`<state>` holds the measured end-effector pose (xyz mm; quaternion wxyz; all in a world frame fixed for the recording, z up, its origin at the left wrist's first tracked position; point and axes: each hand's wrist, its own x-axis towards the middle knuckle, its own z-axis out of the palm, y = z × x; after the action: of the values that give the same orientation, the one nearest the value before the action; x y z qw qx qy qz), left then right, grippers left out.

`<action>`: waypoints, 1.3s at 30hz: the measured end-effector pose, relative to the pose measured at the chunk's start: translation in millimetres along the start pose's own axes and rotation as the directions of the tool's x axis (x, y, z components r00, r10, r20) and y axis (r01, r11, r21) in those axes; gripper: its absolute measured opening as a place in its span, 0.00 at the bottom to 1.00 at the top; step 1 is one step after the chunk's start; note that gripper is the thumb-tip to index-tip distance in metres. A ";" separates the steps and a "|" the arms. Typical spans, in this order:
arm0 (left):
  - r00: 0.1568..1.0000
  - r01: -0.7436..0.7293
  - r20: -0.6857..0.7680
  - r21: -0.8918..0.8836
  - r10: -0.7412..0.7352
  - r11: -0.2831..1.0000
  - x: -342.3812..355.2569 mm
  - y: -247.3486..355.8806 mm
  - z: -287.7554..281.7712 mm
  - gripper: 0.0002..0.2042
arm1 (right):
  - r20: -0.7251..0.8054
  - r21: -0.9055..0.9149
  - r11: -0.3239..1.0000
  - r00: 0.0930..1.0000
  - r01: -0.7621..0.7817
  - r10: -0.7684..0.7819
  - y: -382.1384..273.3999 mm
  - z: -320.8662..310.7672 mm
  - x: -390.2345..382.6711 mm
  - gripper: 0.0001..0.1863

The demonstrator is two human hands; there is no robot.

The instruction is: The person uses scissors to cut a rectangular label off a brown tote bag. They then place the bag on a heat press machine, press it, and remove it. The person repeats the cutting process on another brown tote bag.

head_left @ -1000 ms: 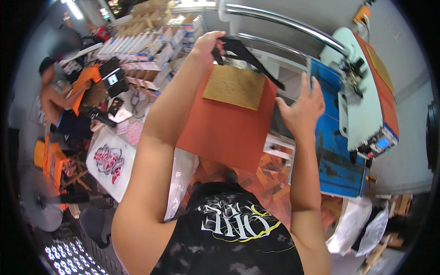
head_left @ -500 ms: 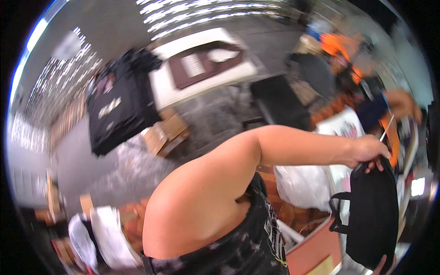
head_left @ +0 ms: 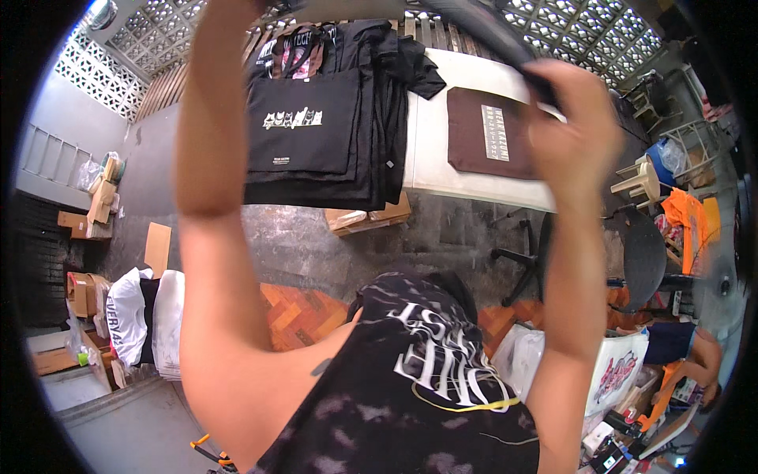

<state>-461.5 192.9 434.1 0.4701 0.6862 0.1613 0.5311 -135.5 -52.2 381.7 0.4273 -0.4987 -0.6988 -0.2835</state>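
My right hand (head_left: 572, 118), smeared by motion, grips a dark bag-like item (head_left: 482, 28) raised at the top of the view. My left hand (head_left: 249, 6) is at the top edge, its fingers cut off and unclear. Below the raised item, black printed tote bags (head_left: 300, 146) lie stacked with other black fabric at the left end of a white table (head_left: 426, 142). A brown tote (head_left: 474, 130) with a pale printed panel lies on that table, partly behind my right hand.
Cardboard boxes (head_left: 367, 217) lie under the table. An office chair (head_left: 636, 257) stands at the right, near orange garments (head_left: 683, 217). Another person (head_left: 695, 363) works at the lower right. Folded white and black fabric (head_left: 146, 316) and more boxes are at the left.
The view has swung from a press with a red platen and the other workbench to the table of tote bags. The black item has been lifted toward the top of the view.
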 end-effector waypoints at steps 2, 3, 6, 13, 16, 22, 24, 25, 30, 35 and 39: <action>0.909 0.318 -0.302 0.055 -0.288 0.947 -19.2 -29.5 -84.1 0.13 | 0.167 0.168 0.982 0.979 0.088 -0.116 -25.0 76.1 0.1 0.17; 0.831 0.441 -0.461 0.205 -0.311 0.874 -41.8 -49.9 -151.0 0.16 | 0.240 0.290 0.955 0.960 0.068 -0.142 -42.5 111.4 -6.1 0.17; 0.571 0.817 -0.728 0.456 -0.379 0.353 -188.4 -98.2 -243.9 0.21 | 0.340 0.616 0.787 0.908 -0.018 -0.245 -84.1 143.4 -66.2 0.14; 0.639 0.746 -0.657 0.405 -0.399 0.528 -386.8 -219.8 -23.4 0.17 | 0.896 0.370 0.671 0.438 -0.643 -0.075 -21.4 120.3 -234.1 0.08; 0.521 0.823 -0.429 0.024 -0.738 0.567 -336.8 -231.8 146.5 0.18 | 0.918 0.321 0.565 0.397 -0.760 0.012 3.3 109.2 -250.5 0.10; 0.668 0.732 -0.058 -0.129 -0.742 0.669 -232.2 -271.6 352.0 0.18 | 0.883 0.256 0.413 0.385 -0.874 0.268 79.8 87.7 -260.8 0.24; 0.636 0.754 0.038 -0.243 -0.771 0.610 -210.2 -273.9 382.9 0.18 | 0.872 0.290 0.216 0.350 -0.932 0.341 113.6 78.5 -274.7 0.27; 0.685 0.714 0.046 -0.236 -0.727 0.659 -201.2 -273.0 392.8 0.17 | 0.902 0.251 0.015 0.239 -0.968 0.359 130.6 71.7 -278.8 0.28; 0.995 0.098 -0.066 0.825 -0.078 0.557 -145.4 -307.7 277.7 0.15 | 0.907 0.228 -0.169 0.146 -0.959 0.395 195.8 30.7 -304.8 0.28; 0.881 0.138 -0.291 0.911 -0.372 -0.388 -224.2 -330.5 96.4 0.16 | 0.682 -0.026 0.168 0.105 -0.985 0.723 224.8 -65.2 -409.9 0.26; 0.936 -0.130 -0.167 0.655 -0.310 -0.745 -219.3 -329.2 -45.4 0.09 | 0.416 -0.500 -0.007 -0.247 -0.866 0.875 211.5 -107.0 -458.9 0.27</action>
<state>-494.1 222.9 38.4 -0.3856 0.7074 0.5812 -0.1146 159.8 -276.5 22.2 0.2180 -0.9028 -0.2213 0.2974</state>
